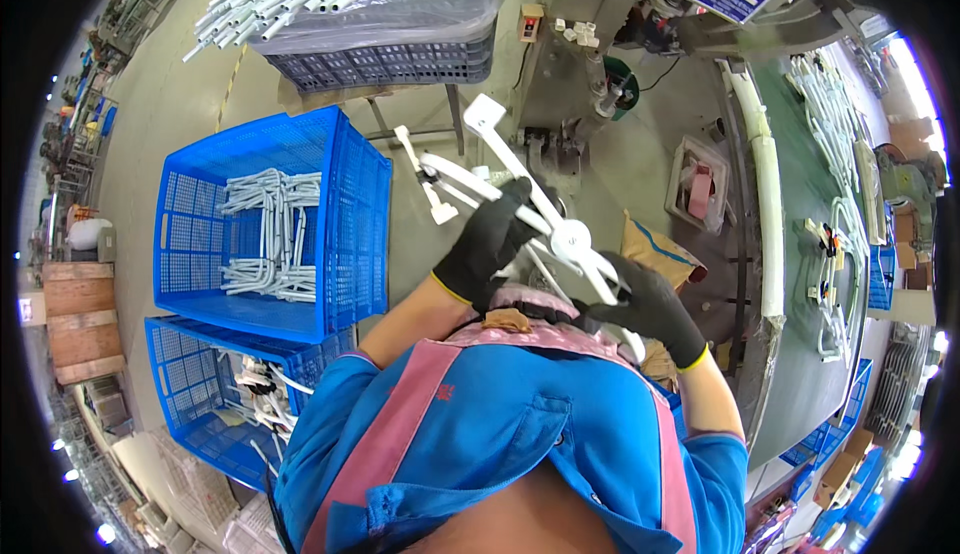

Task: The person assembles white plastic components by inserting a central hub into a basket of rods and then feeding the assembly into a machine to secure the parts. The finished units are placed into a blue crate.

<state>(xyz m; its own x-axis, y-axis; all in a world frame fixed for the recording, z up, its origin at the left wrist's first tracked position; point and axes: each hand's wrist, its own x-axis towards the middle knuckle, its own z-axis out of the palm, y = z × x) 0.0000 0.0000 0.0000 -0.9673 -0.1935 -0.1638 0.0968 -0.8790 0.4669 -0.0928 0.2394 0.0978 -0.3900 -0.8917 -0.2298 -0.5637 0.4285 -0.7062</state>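
Both my hands wear black gloves with yellow cuffs. A white tube frame [516,166] slants across in front of my body, with a round white hub [571,241] near its middle and a flat square end at its far tip. My left hand [489,242] is closed around a curved white tube of this frame, left of the hub. To the right and nearer my body, my right hand [648,310] wraps round the frame's lower part; its fingers are partly hidden. A thinner white piece with end pads [425,176] shows beyond my left hand; whether it joins the frame I cannot tell.
At left, a blue crate [357,214] holds bent white tubes, and a second blue crate [180,379] holds white parts. A dark crate [380,66] of straight tubes stands far ahead. Machinery [568,74] is beyond my hands. A green-topped bench [800,254] with tubes runs along the right.
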